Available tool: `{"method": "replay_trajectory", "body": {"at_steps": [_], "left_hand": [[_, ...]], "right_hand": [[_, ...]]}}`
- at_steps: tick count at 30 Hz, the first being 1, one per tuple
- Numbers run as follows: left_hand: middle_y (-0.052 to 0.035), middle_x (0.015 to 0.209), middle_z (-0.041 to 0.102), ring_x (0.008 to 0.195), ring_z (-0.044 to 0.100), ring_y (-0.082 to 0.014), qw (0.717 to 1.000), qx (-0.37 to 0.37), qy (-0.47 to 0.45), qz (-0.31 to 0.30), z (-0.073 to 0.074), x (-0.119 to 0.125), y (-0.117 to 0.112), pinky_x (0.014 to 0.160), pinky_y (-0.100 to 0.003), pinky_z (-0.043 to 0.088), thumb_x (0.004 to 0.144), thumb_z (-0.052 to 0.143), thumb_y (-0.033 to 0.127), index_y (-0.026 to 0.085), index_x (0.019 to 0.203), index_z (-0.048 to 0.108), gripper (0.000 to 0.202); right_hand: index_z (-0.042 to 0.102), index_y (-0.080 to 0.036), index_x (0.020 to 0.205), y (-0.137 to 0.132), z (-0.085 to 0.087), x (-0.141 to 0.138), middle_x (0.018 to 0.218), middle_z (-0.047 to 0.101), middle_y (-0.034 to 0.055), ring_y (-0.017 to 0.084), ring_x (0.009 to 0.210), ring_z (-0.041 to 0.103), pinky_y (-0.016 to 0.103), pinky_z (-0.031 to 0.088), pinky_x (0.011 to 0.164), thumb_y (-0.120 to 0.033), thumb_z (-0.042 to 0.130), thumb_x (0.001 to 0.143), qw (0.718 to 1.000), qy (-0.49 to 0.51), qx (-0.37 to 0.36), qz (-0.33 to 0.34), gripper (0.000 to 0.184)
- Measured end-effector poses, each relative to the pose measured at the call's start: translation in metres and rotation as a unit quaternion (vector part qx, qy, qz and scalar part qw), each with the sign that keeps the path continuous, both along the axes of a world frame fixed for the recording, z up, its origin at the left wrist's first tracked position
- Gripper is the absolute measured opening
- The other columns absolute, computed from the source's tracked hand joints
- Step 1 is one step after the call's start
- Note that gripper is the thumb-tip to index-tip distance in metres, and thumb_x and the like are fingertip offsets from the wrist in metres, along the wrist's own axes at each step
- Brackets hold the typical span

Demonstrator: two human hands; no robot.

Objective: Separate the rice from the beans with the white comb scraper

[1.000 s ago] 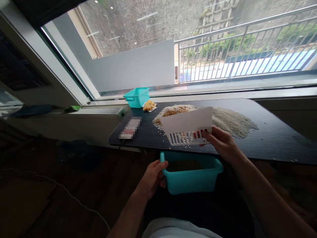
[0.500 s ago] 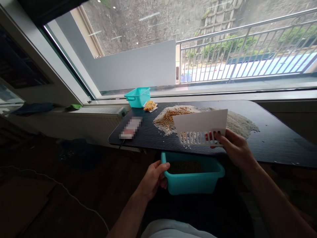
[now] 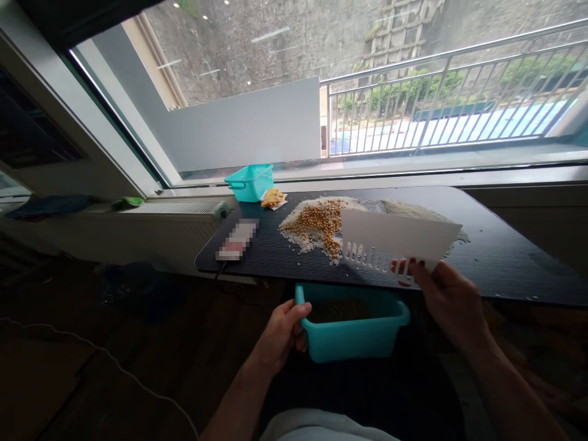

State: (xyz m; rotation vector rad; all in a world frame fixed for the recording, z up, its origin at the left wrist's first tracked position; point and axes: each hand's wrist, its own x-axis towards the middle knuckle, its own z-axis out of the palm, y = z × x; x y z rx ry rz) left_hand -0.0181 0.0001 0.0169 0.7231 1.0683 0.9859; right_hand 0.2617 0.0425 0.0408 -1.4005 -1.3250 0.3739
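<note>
My left hand (image 3: 282, 334) grips the left rim of a teal plastic tub (image 3: 353, 337) held just below the front edge of the black table (image 3: 505, 257); dark small grains lie inside the tub. My right hand (image 3: 448, 297) pinches the lower right corner of a white slotted plastic scraper (image 3: 397, 242), which stands tilted on the table. The scraper rests against a heap of white rice (image 3: 413, 211) with yellow-brown beans (image 3: 319, 223) lying on its left side.
A second teal tub (image 3: 250, 182) and a small yellow packet (image 3: 273, 197) sit at the table's far left corner. A blurred flat object (image 3: 235, 240) lies on the left. A radiator (image 3: 184, 208) runs along the left wall under the wide window. A cable (image 3: 92, 355) trails on the floor.
My right hand has carried the scraper to the right, uncovering more of the yellow-brown beans. My left hand and the tub have stayed in place.
</note>
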Motion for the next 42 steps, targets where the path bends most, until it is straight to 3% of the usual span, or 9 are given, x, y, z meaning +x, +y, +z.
{"method": "replay_trajectory", "body": {"at_steps": [4,7,10,18,23,30,35,42], "left_hand": [[0.0117,0.041,0.037,0.031,0.037,-0.0053,1.000,-0.001,0.002,0.004,-0.001,0.000,0.000,0.034,-0.020,0.032,0.055,0.086,0.060,0.022,0.059,0.042,0.059],[0.0116,0.041,0.038,0.032,0.037,-0.0054,1.000,-0.002,0.000,0.005,-0.001,0.001,0.000,0.035,-0.020,0.033,0.055,0.086,0.060,0.022,0.059,0.043,0.058],[0.0116,0.041,0.038,0.032,0.037,-0.0055,1.000,-0.003,-0.001,0.004,0.000,0.001,0.000,0.035,-0.020,0.034,0.055,0.086,0.060,0.021,0.059,0.044,0.058],[0.0112,0.042,0.039,0.032,0.039,-0.0055,1.000,-0.001,-0.003,0.002,-0.001,0.001,0.000,0.035,-0.020,0.034,0.058,0.086,0.058,0.021,0.059,0.044,0.056],[0.0114,0.043,0.039,0.033,0.039,-0.0052,1.000,-0.008,-0.003,0.005,-0.001,0.000,0.000,0.036,-0.020,0.035,0.057,0.086,0.058,0.021,0.060,0.045,0.056],[0.0113,0.043,0.039,0.033,0.039,-0.0054,1.000,-0.002,0.005,0.001,0.001,0.001,-0.001,0.036,-0.020,0.034,0.058,0.085,0.060,0.021,0.061,0.045,0.056],[0.0114,0.044,0.038,0.033,0.039,-0.0055,1.000,0.001,0.012,0.000,0.002,0.002,-0.001,0.036,-0.020,0.034,0.058,0.085,0.059,0.021,0.061,0.044,0.056],[0.0120,0.045,0.038,0.033,0.038,-0.0051,1.000,0.009,0.008,-0.003,0.000,0.002,-0.002,0.035,-0.019,0.033,0.061,0.084,0.057,0.021,0.064,0.045,0.053]], "right_hand": [[0.076,-0.026,0.085,-0.008,-0.007,-0.008,0.069,0.075,0.0010,0.021,0.063,0.070,0.029,0.056,0.053,-0.050,0.068,0.082,0.998,0.008,-0.019,0.058,0.026],[0.074,-0.025,0.081,-0.004,-0.007,-0.006,0.071,0.076,0.0019,0.023,0.068,0.073,0.031,0.059,0.059,-0.051,0.069,0.082,0.998,0.019,-0.018,0.050,0.026],[0.072,-0.025,0.080,0.011,0.000,-0.003,0.075,0.078,0.0028,0.023,0.068,0.074,0.034,0.062,0.062,-0.052,0.072,0.079,0.998,0.050,-0.005,0.026,0.027],[0.070,-0.026,0.083,0.051,0.007,-0.013,0.075,0.077,0.0025,0.025,0.072,0.075,0.039,0.065,0.064,-0.059,0.077,0.072,0.987,0.136,-0.009,0.084,0.036],[0.073,-0.025,0.086,0.049,0.003,-0.008,0.078,0.078,0.0027,0.026,0.074,0.075,0.038,0.065,0.063,-0.055,0.077,0.074,0.981,0.143,-0.035,0.124,0.032],[0.075,-0.023,0.090,0.049,-0.001,0.002,0.080,0.078,0.0019,0.022,0.071,0.073,0.033,0.063,0.060,-0.049,0.075,0.077,0.988,0.129,-0.022,0.083,0.029],[0.074,-0.024,0.087,0.045,0.006,-0.002,0.077,0.078,0.0022,0.024,0.072,0.074,0.034,0.063,0.058,-0.046,0.075,0.076,0.978,0.155,-0.042,0.130,0.025],[0.074,-0.023,0.082,0.043,0.006,0.001,0.072,0.075,0.0001,0.020,0.065,0.071,0.031,0.060,0.054,-0.041,0.071,0.078,0.977,0.181,-0.032,0.104,0.018]]}}
